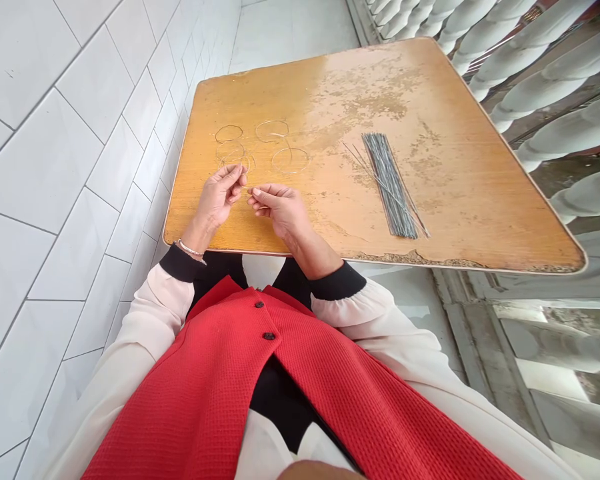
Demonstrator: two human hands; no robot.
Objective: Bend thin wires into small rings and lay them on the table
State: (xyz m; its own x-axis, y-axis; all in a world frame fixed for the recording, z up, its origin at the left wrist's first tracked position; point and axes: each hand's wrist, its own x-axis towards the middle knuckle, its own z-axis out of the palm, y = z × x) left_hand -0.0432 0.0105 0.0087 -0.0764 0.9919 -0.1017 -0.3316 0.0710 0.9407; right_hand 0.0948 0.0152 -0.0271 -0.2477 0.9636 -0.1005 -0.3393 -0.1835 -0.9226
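Observation:
My left hand (223, 193) is closed in a pinch near the table's front left, a bracelet on its wrist. Beside it, my right hand (283, 210) also pinches with thumb and forefinger, a small gap apart from the left. A thin wire seems to run between the fingertips, but most of it is too fine to follow. Just beyond the hands lie several thin wire rings, among them a dark one (229, 134), a pale one (272, 131) and a wider one (291, 161). Some rings overlap near my left fingertips.
A bundle of straight grey wires (387, 187) lies to the right on the worn wooden table (340, 213), a few wires loose across it. The table's front edge is chipped. A white tiled wall (80, 173) stands close on the left, a white balustrade (555, 80) on the right.

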